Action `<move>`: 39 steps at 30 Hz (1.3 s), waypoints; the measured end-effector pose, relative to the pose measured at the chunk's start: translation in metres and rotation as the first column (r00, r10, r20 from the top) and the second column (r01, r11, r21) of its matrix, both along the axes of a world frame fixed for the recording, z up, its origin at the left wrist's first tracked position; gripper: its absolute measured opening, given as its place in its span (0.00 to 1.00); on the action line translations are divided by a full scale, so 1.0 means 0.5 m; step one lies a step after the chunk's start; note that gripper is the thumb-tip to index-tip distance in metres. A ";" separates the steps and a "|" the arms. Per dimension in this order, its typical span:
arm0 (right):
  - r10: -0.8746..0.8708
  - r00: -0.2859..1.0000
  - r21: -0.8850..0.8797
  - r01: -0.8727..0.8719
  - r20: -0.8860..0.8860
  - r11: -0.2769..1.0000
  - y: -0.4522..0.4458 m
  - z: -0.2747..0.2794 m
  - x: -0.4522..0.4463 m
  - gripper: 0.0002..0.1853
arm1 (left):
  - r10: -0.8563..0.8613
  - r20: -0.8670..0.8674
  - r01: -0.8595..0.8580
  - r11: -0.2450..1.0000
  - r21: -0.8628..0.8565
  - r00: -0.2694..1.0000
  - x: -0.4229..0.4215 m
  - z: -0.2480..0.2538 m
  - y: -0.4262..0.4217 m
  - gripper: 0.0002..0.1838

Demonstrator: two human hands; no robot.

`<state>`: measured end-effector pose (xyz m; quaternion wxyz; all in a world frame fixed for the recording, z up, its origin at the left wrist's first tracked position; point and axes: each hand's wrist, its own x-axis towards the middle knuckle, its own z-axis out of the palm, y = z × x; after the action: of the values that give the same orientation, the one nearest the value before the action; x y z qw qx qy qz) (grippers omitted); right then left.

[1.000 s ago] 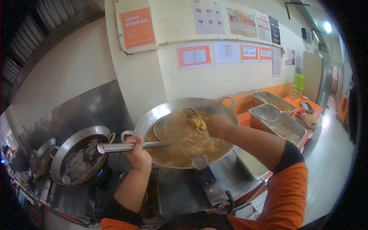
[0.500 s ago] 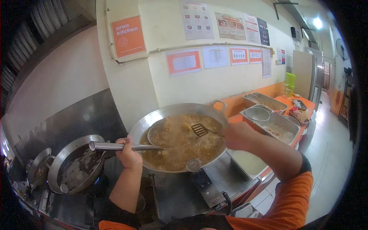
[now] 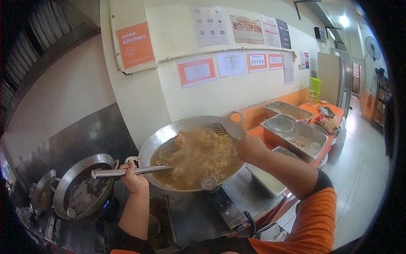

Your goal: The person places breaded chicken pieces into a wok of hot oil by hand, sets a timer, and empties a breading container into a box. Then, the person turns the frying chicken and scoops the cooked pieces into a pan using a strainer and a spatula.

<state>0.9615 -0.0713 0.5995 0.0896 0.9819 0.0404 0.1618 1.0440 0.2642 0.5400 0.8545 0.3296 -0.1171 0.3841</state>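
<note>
A large wok (image 3: pixel 149 146) holds bubbling oil with frying food. My left hand (image 3: pixel 136 180) is closed around the thick metal handle of a strainer (image 3: pixel 156 169); its head is mostly hidden in the cloudy oil at the wok's left. My right hand (image 3: pixel 251 149) grips a slotted turner (image 3: pixel 219 129), whose blade is near the far right side of the wok. A browned fried piece (image 3: pixel 180 140) shows above the oil toward the back left. Clipped at the wok's front rim is a round dial thermometer (image 3: pixel 209 182).
To the left, another wok (image 3: pixel 63 186) with dark oil sits over a blue flame. On the right are metal trays (image 3: pixel 311 148), a wire sieve (image 3: pixel 280 124) and a pan of pale liquid (image 3: pixel 268 180). A stove control panel (image 3: pixel 230 209) lies in front.
The turner has moved toward the wok's far right rim. The strainer's rim, visible in the oil before, is now harder to see, and a browned piece shows at the back left.
</note>
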 end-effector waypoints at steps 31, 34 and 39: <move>0.367 0.920 0.341 -0.392 0.140 0.854 0.069 0.002 0.145 0.10 | 0.207 0.247 -0.221 0.975 0.032 0.947 -0.043 -0.059 -0.012 0.09; 0.341 0.935 0.318 -0.353 0.094 0.880 0.099 0.003 0.142 0.10 | 0.247 0.308 -0.267 0.963 0.024 0.919 -0.027 -0.057 -0.037 0.07; 0.327 0.945 -0.010 -0.327 0.005 0.945 0.084 -0.027 0.164 0.10 | 0.267 0.327 -0.302 0.951 0.061 0.907 -0.047 -0.056 -0.031 0.06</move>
<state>1.0433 -0.0292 0.5858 0.0659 0.9607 0.2028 0.1775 1.0203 0.2485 0.5120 0.7403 0.3241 -0.2233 0.5451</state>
